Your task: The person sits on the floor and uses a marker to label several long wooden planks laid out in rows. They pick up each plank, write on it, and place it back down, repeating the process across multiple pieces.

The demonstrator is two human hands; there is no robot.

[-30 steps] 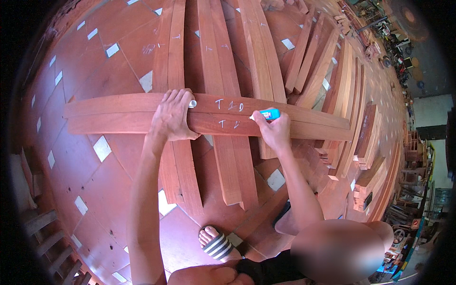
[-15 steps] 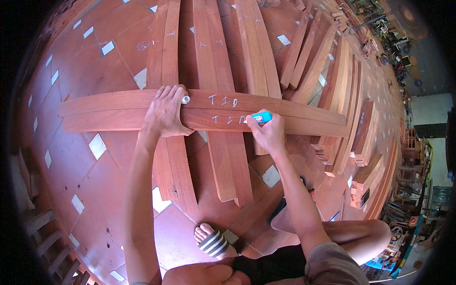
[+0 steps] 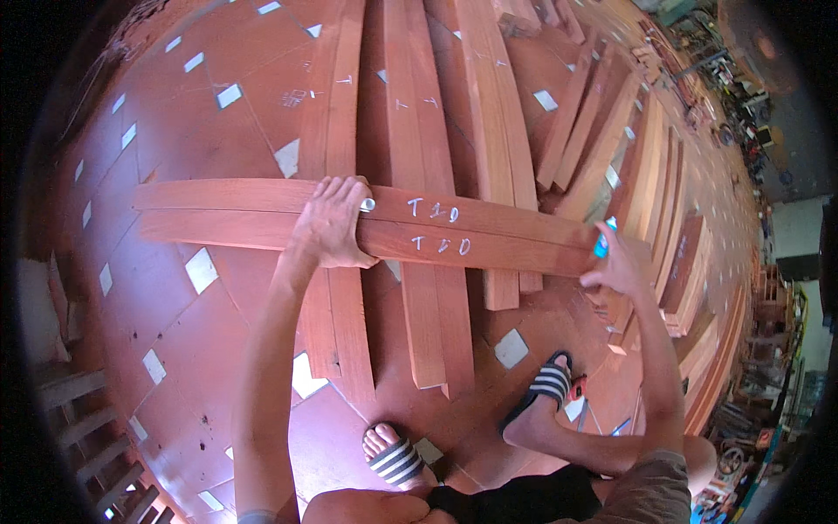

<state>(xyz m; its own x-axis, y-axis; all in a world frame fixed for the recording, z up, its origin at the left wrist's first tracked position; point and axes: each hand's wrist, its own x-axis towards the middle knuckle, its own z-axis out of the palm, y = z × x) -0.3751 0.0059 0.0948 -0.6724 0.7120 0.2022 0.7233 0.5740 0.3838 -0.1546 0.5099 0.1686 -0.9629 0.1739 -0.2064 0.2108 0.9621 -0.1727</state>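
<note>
Two reddish-brown wooden beams [image 3: 497, 231] lie side by side crosswise in front of me, with white handwritten marks on both. My left hand [image 3: 330, 225] is closed over the pair left of the marks, thumb at the near edge and fingers at the far edge. A white cap [image 3: 367, 205] pokes out from between its fingers. At the beams' right end my right hand [image 3: 621, 265] holds a turquoise marker [image 3: 604, 239], while its thumb and fingers also span the beams. Beneath them run lengthwise pairs of beams [image 3: 428, 323], some with small white marks.
More timber [image 3: 642, 166] lies in rows at the right on the tiled floor [image 3: 175, 306]. A slatted wooden piece [image 3: 83, 419] stands at the lower left. Tools and clutter [image 3: 729, 113] line the far right. My sandalled feet [image 3: 397, 458] are close to the lengthwise beams' near ends.
My right hand has left the writing on the near beam and moved right to the beams' end, marker still in it. The last mark looks complete now. My left hand keeps its grip.
</note>
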